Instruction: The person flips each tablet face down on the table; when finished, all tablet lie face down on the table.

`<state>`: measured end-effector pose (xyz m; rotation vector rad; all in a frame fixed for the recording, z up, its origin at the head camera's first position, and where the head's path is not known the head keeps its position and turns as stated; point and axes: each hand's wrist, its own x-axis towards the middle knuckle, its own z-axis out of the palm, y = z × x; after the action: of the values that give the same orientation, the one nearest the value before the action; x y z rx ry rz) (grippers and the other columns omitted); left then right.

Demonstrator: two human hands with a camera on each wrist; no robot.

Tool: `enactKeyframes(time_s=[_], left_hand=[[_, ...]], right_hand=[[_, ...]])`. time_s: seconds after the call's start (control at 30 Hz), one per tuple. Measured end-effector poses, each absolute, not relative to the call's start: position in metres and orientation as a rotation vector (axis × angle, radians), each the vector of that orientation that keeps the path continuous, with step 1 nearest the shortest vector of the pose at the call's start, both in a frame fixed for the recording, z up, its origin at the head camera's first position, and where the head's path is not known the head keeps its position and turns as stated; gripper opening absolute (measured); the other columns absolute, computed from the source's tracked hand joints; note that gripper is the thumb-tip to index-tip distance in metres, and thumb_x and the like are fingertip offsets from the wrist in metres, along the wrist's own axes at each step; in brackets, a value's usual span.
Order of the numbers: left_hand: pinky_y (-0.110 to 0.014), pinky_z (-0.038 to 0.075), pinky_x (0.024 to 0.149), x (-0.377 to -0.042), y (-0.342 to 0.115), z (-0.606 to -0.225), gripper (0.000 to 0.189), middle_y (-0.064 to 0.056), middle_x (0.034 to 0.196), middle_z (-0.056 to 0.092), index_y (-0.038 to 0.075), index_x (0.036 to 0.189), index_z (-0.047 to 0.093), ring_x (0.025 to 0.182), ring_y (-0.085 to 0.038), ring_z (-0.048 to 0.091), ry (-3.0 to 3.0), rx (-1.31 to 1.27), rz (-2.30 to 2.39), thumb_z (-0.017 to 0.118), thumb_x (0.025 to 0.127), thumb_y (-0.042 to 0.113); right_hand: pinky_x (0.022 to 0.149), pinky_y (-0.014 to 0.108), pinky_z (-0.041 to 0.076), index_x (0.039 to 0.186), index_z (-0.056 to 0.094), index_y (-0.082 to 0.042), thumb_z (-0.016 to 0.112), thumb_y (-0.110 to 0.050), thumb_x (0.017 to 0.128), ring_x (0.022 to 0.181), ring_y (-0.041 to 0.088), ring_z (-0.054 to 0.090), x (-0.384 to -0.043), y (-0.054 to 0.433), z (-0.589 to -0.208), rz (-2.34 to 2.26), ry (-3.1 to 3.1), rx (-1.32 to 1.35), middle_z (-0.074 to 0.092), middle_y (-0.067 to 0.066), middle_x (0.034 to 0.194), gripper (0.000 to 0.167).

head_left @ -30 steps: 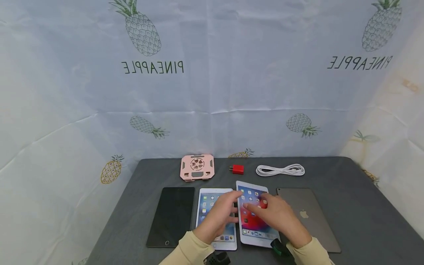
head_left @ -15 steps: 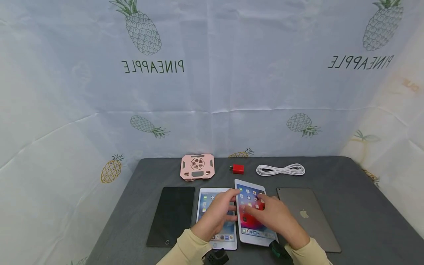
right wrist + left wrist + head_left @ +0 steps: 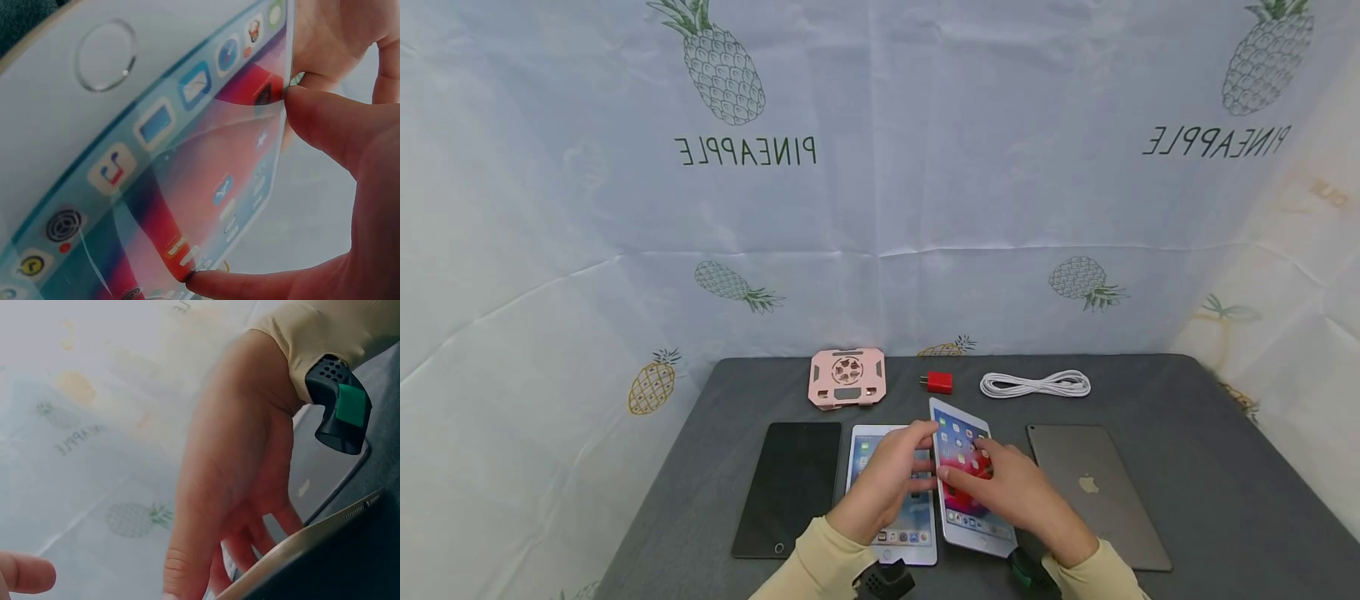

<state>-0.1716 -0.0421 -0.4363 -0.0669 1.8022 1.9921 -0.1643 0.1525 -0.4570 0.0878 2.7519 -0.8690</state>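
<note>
A white-framed tablet (image 3: 962, 521) with a lit red and blue screen stands tilted at the table's middle, and its dark underside shows in the left wrist view. My left hand (image 3: 883, 479) holds its left edge, thumb near the far corner and fingers partly hidden behind that edge. Across the screen reaches my right hand (image 3: 1018, 492); in the right wrist view its thumb (image 3: 319, 119) is on the tablet's edge and a fingertip touches the screen. Under my left forearm lies a second white tablet (image 3: 906, 553), screen lit.
Left lies a black tablet (image 3: 790, 487); right, a grey tablet (image 3: 1097, 479) lies back up. Along the back are a pink case-like plate (image 3: 846, 377), a red charger plug (image 3: 937, 382) and a coiled white cable (image 3: 1034, 384). A pineapple-print cloth (image 3: 880, 192) hangs behind the dark table (image 3: 1195, 467).
The white-framed tablet between my hands has tilted more steeply, looks narrower, and its far end has shifted slightly up and left. Both hands have moved slightly left with it.
</note>
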Motion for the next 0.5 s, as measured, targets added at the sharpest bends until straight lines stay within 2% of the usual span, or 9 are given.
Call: enactKeyframes(time_s=[0.17, 0.5], left_hand=[[-0.049, 0.061, 0.105, -0.171, -0.0425, -0.4331, 0.071, -0.023, 0.147, 0.053, -0.006, 0.153, 0.044, 0.115, -0.03, 0.069, 1.795, -0.052, 2.011, 0.057, 0.108, 0.046], [-0.046, 0.062, 0.104, -0.1681, -0.0441, -0.4273, 0.065, -0.022, 0.143, 0.055, -0.004, 0.149, 0.052, 0.112, -0.029, 0.069, 1.814, -0.026, 2.044, 0.058, 0.107, 0.046]], right_hand=[[0.09, 0.064, 0.064, 0.155, 0.054, -0.001, 0.071, -0.079, 0.084, 0.115, 0.035, 0.069, -0.1638, 0.153, -0.4574, -0.905, 2.74, 0.066, 0.066, 0.024, 0.139, 0.107], [0.089, 0.058, 0.066, 0.155, 0.052, 0.001, 0.069, -0.074, 0.09, 0.117, 0.035, 0.071, -0.1651, 0.1518, -0.4561, -1.041, 2.667, -0.001, 0.067, 0.022, 0.141, 0.101]])
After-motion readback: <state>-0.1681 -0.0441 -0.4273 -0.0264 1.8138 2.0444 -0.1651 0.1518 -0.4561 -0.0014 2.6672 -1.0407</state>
